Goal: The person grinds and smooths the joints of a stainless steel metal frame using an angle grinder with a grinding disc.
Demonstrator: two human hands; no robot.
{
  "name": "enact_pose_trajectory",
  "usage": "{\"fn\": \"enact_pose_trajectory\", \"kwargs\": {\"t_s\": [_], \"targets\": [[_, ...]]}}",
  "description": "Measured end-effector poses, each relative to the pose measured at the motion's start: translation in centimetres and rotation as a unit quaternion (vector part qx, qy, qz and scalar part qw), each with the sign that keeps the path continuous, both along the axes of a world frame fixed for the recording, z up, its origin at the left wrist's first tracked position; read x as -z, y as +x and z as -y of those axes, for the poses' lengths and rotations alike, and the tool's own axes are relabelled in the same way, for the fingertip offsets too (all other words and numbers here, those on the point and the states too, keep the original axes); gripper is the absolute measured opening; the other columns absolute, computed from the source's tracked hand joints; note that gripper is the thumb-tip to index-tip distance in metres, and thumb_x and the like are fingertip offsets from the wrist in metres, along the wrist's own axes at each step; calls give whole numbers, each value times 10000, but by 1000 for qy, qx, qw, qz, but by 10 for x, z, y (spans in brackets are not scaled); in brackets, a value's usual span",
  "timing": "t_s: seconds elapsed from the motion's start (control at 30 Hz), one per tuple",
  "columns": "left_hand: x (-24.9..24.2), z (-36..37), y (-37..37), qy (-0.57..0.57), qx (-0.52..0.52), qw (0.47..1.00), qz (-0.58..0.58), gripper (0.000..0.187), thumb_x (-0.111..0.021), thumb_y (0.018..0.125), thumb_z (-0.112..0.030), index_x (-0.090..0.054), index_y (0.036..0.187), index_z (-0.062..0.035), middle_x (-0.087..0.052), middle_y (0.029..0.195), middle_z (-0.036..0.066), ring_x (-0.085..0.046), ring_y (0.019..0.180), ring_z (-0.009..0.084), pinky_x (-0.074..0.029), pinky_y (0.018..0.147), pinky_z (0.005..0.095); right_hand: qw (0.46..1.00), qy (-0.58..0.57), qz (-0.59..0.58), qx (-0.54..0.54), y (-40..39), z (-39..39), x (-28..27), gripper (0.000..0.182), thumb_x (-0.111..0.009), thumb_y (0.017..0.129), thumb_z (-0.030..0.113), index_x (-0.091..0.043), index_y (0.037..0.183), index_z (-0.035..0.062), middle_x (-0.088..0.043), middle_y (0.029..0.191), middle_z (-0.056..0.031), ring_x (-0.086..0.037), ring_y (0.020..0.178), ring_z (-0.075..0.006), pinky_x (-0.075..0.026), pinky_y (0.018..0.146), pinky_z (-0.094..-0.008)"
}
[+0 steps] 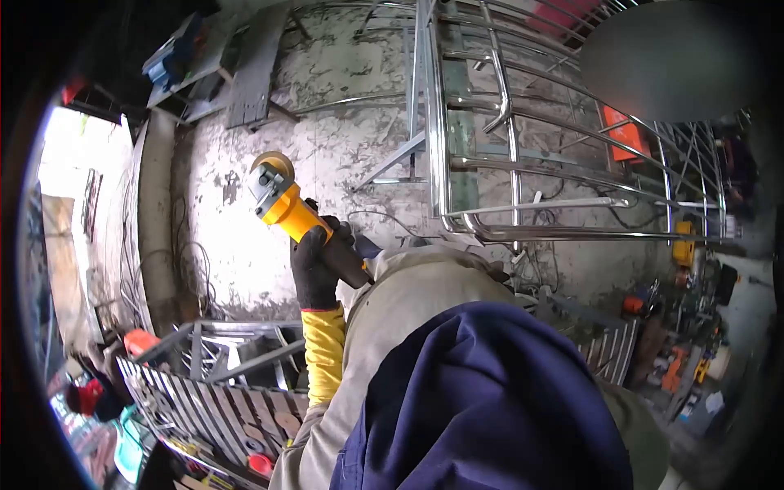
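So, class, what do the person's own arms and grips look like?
The left grip wears a black glove with a thin red edge at the wrist. Next comes a bright yellow, wrinkled sleeve, then a greyish-beige sleeve. The right grip isn't visible.

Single head cam on me, wide fisheye with dark rounded edges, facing forward and steeply down. Navy fabric [482, 392] fills the lower middle at very close range; my left hand [317, 260] is a bit farther off, left of centre. Floor [347, 73] and steel railing [514, 167] sit farther out, toward the top of frame.
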State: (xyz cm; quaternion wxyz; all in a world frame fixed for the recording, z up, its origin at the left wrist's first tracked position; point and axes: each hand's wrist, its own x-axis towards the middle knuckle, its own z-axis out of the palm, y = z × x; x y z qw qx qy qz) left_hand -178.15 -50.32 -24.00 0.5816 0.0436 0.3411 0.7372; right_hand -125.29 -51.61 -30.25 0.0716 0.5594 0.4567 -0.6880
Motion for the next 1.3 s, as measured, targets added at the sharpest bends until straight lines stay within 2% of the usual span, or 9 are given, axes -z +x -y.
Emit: {"fn": "enact_pose_trajectory", "kwargs": {"t_s": [0.23,0.63,0.73,0.83,0.93,1.0,1.07,1.1,1.3], "targets": [[0,38,41,-37,-116,991,-47,589,-708,932,-196,-477,1463,-94,-677,1054,128,-705,904,289,-614,779,444,991,2,-14,-133,29,-62,-27,405,-647,1002,336,-673,1285,48,-710,1144,-101,-652,940,-174,-539,829,-326],[-6,63,91,-10,-184,982,29,607,-681,985,-259,-445,1531,-136,-675,1210,122,-708,983,311,-620,843,484,949,-29,25,-313,58,-133,-136,412,-649,998,348,-676,1283,51,-709,1143,-101,-652,937,-174,-538,826,-324],[-7,61,116,35,-226,971,69,623,-689,950,-238,-449,1512,-123,-674,1176,134,-706,955,303,-618,826,473,904,38,56,-423,-23,-171,-230,400,-653,992,307,-670,1277,28,-711,1108,-89,-652,933,-181,-543,820,-330],[-4,64,141,29,-230,972,-19,629,-688,953,-224,-440,1522,-121,-664,1161,127,-702,983,298,-621,809,453,866,122,-76,-479,-62,-206,-271,357,-648,986,224,-665,1260,-4,-715,1073,-86,-650,929,-177,-542,823,-325],[-25,64,170,-69,-266,950,-146,672,-701,892,-189,-445,1505,-86,-674,1124,144,-709,953,288,-619,814,450,893,174,-166,-381,-82,-226,-271,330,-586,995,202,-669,1208,-36,-709,1143,-132,-677,1023,-210,-536,923,-367],[-35,67,184,-95,-266,943,-179,696,-707,853,-174,-451,1490,-62,-680,1080,155,-715,912,281,-622,809,443,867,328,-215,-308,-92,-225,-257,262,-666,966,145,-695,1170,-18,-712,1035,-101,-650,894,-157,-536,796,-317],[-45,73,197,-111,-249,945,-182,694,-697,855,-172,-451,1495,-66,-683,1064,152,-716,887,277,-624,795,435,858,313,-263,-310,-99,-218,-229,256,-676,966,142,-698,1162,-21,-712,1027,-108,-658,881,-166,-537,786,-316],[-53,73,204,-104,-260,946,-165,610,-710,831,-146,-493,1387,-19,-692,1036,161,-730,856,277,-631,764,426,844,310,-305,-315,-103,-212,-219,251,-685,966,140,-700,1154,-24,-712,1020,-114,-666,868,-175,-538,776,-316],[-55,65,214,-42,-284,951,-111,600,-729,887,-198,-489,1414,-43,-685,1055,158,-729,868,282,-635,755,435,826,414,-239,-300,-116,-185,-230,283,-729,928,109,-687,1176,-21,-714,1022,-161,-703,880,-248,-557,811,-348]]}}
